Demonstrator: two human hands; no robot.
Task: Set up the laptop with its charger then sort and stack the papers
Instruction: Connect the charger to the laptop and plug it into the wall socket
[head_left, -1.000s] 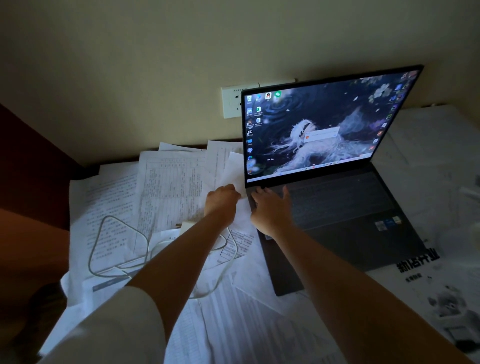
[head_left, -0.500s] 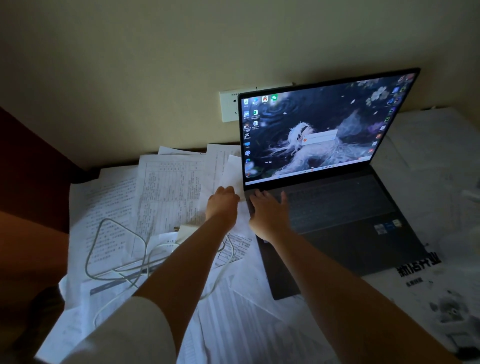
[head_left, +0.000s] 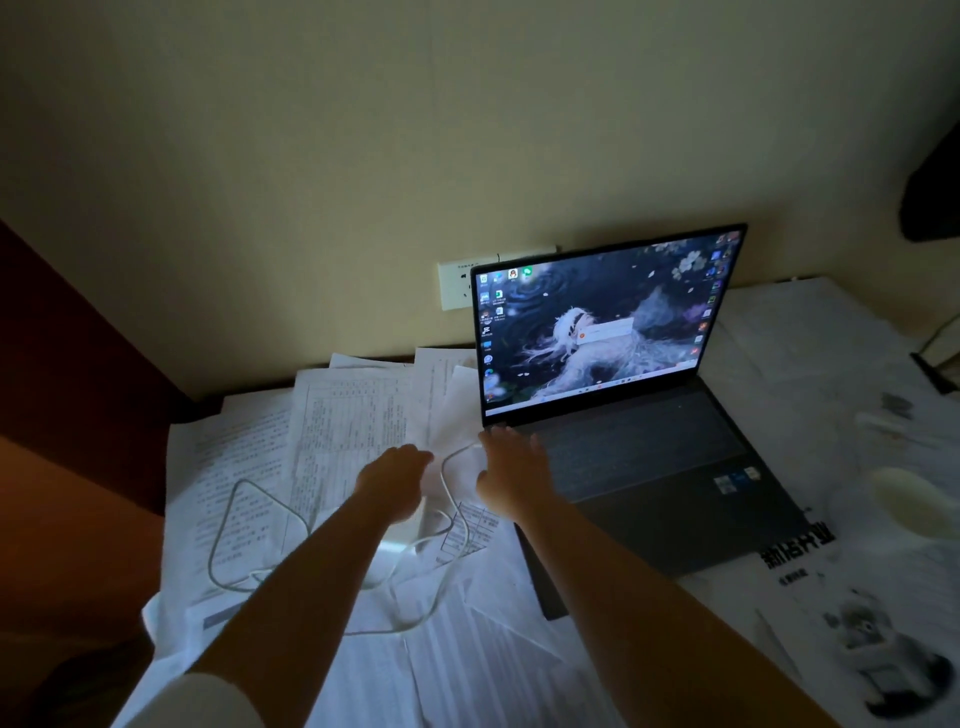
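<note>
Papers (head_left: 343, 431) litter the bench beside the open laptop (head_left: 639, 441). Left hand (head_left: 395, 480) hovers over the white charger cable (head_left: 452, 499), its grip hidden; right hand (head_left: 511, 475) rests, fingers spread, at the laptop's left edge.

Dim room. Laptop (head_left: 623, 415) open, screen lit, on paper-strewn bench (head_left: 810, 332). Right hand (head_left: 511, 475) flat on laptop's left keyboard corner, fingers spread. Left hand (head_left: 395, 480) just beside, over papers (head_left: 343, 426), grip unclear. White cable (head_left: 244, 540) loops across papers, one end arcing between hands toward laptop. Wall socket (head_left: 454, 286) behind screen.
</note>
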